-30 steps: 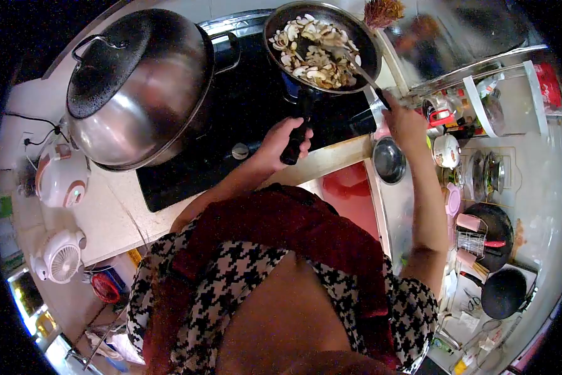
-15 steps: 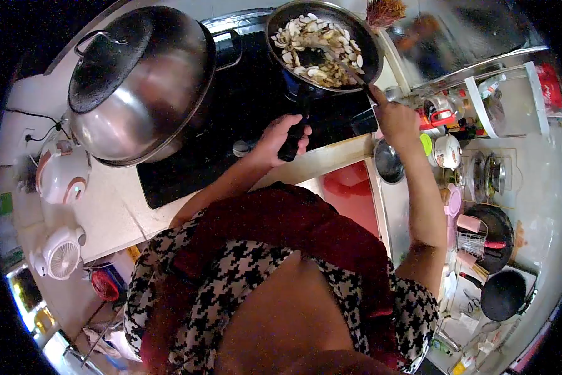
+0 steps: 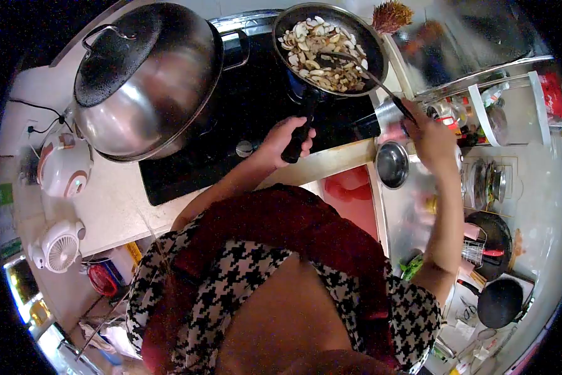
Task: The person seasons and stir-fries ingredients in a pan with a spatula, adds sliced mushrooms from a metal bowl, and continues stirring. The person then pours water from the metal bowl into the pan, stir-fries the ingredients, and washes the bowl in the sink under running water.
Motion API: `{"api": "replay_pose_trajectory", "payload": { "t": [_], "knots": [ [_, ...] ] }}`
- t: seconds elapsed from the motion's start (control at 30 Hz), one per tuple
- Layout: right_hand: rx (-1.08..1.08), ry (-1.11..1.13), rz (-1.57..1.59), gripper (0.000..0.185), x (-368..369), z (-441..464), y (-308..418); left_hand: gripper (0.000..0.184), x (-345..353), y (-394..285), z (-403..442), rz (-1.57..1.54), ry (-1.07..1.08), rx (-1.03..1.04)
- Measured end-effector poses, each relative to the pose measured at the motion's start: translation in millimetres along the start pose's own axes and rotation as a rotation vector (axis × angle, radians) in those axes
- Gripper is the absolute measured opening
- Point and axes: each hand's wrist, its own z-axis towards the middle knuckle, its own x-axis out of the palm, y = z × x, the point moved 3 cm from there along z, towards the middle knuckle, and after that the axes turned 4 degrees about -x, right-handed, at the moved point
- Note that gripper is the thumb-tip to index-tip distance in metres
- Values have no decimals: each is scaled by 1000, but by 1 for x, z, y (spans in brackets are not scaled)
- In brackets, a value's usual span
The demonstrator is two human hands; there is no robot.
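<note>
A frying pan (image 3: 373,45) sits on the black cooktop (image 3: 221,147) at the top, holding pale and browned slices that look like mushrooms (image 3: 315,40). My left hand (image 3: 285,139) is closed around the pan's black handle (image 3: 292,152). In my closed right hand (image 3: 432,142) is the dark handle of a spatula (image 3: 381,84). Its metal shaft reaches over the pan's right rim, and its head lies among the slices, partly covered by them.
Left of the pan stands a large steel wok lid (image 3: 162,94), covering what is below it. A small metal bowl (image 3: 392,165) is right of the cooktop. Farther left are a white appliance (image 3: 65,165) and a small fan (image 3: 61,247); a black pan (image 3: 501,303) lies at lower right.
My right hand has moved right and slightly down, drawing the spatula toward the pan's right side. The slices have shifted. My left hand keeps its grip on the handle.
</note>
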Motion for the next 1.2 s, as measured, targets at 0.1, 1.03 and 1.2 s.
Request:
{"api": "replay_pose_trajectory", "payload": {
  "t": [0.1, 1.03, 1.2],
  "knots": [
    [-203, -115, 218, 38, -15, -24, -2, 23, -6, 3, 5, -41, 53, -63],
    [-70, -54, -333, 30, 70, 42, -14, 24, -1, 0, -1, -18, 45, 20],
    [-29, 25, -371, 27, 1, 68, -84, 23, -2, -7, -5, 94, -80, 6]
  ]
}}
